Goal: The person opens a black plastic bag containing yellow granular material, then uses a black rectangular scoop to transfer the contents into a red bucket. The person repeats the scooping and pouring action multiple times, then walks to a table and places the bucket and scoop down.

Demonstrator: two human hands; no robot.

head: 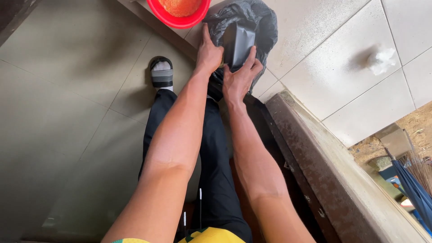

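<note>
Both hands are on a black plastic bag (245, 20) that lies straight ahead of the person on a raised tiled ledge (342, 67). The left hand (209, 53) lies flat against the bag's left side, fingers pointing away. The right hand (239, 76) grips its near edge, fingers curled into the plastic. Just left of the left hand's fingertips sits a red bowl (180, 18); open tile lies to the right.
</note>
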